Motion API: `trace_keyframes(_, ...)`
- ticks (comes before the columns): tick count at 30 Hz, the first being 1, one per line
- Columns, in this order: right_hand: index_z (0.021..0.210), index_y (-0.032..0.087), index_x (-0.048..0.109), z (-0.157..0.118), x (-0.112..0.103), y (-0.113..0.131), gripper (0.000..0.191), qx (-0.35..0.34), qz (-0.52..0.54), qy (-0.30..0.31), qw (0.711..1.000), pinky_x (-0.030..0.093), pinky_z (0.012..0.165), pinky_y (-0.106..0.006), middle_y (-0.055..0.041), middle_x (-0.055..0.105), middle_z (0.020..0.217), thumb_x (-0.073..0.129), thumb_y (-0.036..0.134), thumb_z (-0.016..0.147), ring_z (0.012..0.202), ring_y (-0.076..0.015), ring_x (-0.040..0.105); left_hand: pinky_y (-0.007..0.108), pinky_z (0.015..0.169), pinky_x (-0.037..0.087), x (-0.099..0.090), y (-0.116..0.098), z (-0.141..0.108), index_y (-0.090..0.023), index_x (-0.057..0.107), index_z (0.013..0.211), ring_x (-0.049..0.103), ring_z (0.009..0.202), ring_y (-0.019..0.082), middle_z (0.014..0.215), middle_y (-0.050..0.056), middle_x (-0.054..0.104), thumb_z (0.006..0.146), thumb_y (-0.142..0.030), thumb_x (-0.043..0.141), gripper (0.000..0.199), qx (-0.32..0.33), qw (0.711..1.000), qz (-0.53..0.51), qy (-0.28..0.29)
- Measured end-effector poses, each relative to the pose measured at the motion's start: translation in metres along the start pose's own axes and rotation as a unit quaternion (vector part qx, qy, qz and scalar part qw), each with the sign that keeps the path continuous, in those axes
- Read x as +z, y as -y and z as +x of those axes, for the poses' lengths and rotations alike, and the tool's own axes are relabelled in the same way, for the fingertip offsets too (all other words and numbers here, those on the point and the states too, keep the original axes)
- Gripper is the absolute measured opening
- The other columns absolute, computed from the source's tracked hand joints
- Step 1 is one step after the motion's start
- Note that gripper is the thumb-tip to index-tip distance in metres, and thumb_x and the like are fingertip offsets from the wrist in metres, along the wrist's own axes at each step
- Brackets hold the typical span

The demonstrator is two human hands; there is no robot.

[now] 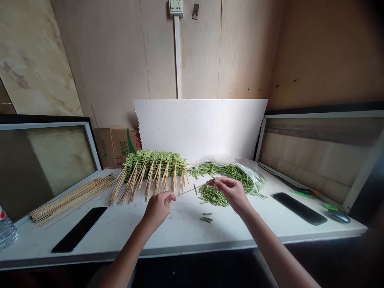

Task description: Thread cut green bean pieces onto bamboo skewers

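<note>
Skewer (187, 191) slants upward from left hand (159, 206), pinching it, to right hand (232, 193), which grips bean piece (214, 178).

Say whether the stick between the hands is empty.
Not empty: a bean piece sits crosswise on the stick, between the left hand and right hand.
</note>
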State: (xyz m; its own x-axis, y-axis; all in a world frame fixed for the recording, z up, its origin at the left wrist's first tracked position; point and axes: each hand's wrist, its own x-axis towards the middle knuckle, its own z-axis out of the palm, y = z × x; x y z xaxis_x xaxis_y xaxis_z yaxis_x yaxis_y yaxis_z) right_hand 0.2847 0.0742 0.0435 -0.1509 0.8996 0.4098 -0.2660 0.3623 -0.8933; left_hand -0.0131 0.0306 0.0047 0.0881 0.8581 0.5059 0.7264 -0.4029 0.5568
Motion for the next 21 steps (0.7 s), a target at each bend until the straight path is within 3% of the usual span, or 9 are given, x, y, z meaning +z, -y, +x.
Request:
trace_keyframes(9,0.091,0.025,0.082,-0.0015,-0.0005,-0.0012,0.026,-0.002,-0.037,0.001,0.999,0.058,0.085,-0.043,-0.0099,0.081,0.096,0.086,0.046,0.075,0.098,-0.0309,0.074,0.029,0.070,0.047,0.0011,0.0006,-0.0008,-0.020,0.074,0.084,0.069,0.079,0.022,0.085,0.006,0.077,0.094,-0.022,0.048,0.028,0.002,1.000,-0.004,0.002)
trace_keyframes(21,0.094,0.023,0.081,-0.0018,0.0043,-0.0070,0.028,0.019,-0.002,-0.019,1.000,0.059,0.089,-0.042,-0.0115,0.080,0.105,0.082,0.047,0.080,0.104,-0.0299,0.074,0.028,0.072,0.051,0.0032,-0.0015,-0.0003,-0.020,0.072,0.087,0.071,0.078,0.020,0.085,0.005,0.077,0.093,-0.016,0.047,0.026,0.031,0.999,-0.002,-0.032)
